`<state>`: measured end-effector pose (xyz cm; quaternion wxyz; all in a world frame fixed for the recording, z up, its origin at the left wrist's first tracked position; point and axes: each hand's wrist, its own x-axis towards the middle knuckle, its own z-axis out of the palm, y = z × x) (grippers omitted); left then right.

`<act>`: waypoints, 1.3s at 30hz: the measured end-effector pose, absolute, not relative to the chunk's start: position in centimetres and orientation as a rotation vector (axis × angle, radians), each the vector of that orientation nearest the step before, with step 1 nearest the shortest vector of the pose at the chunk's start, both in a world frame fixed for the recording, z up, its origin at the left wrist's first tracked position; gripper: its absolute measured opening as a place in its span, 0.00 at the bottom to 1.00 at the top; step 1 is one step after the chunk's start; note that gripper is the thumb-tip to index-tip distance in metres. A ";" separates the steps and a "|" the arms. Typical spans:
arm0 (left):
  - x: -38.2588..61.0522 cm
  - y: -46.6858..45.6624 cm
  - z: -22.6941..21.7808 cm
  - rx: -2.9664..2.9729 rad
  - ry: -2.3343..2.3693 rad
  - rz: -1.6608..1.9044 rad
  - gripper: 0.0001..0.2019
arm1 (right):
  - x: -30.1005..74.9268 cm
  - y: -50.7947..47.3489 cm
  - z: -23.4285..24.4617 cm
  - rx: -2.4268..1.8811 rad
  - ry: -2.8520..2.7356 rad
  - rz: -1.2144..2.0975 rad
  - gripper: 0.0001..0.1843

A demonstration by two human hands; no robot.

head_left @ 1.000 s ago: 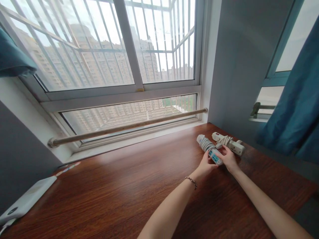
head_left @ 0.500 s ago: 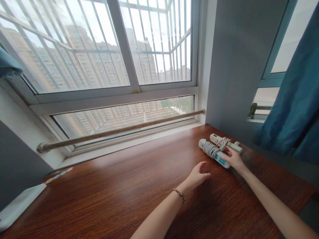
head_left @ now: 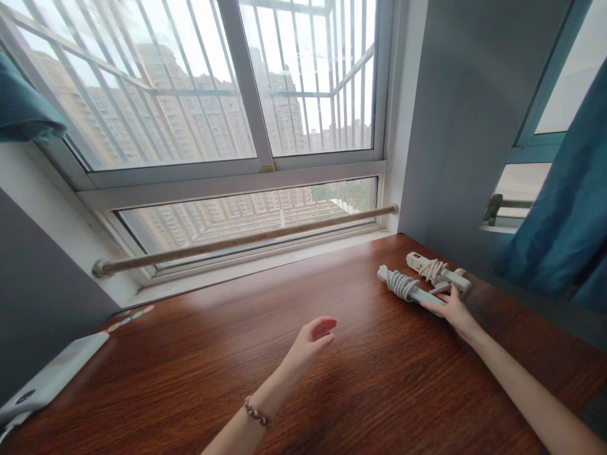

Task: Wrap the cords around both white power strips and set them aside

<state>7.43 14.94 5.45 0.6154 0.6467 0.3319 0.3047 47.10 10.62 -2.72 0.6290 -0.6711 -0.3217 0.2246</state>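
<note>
My right hand (head_left: 450, 308) rests on the near end of a white power strip (head_left: 405, 285) with its cord wound round it, on the right side of the brown wooden table (head_left: 203, 379); its fingers lie flat over the strip. A second white power strip (head_left: 439, 272), also wrapped in its cord, lies just behind the first, close to the grey wall. My left hand (head_left: 313, 338) hovers over the middle of the table, empty, fingers loosely apart, with a bead bracelet (head_left: 257, 412) on the wrist.
A white flat device (head_left: 52, 376) lies at the table's left edge. A metal rail (head_left: 237, 240) runs along the barred window behind the table. Blue curtains (head_left: 564, 215) hang at the right, beside a grey wall pillar (head_left: 455, 126).
My left hand let go of the near power strip and drew back leftward to the middle of the table. My right hand stays on the strip, which now shows its plain side.
</note>
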 end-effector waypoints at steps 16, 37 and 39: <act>2.0 13.4 4.3 1.536 0.916 0.686 0.20 | 47.6 10.6 -2.6 -1.919 -0.578 0.262 0.38; 1.1 12.1 5.7 1.528 0.937 0.665 0.21 | 47.5 9.7 -3.3 -2.134 -0.988 -0.202 0.42; 0.9 12.0 5.7 1.540 0.932 0.662 0.21 | 47.1 9.8 -3.4 -2.114 -0.991 -0.235 0.43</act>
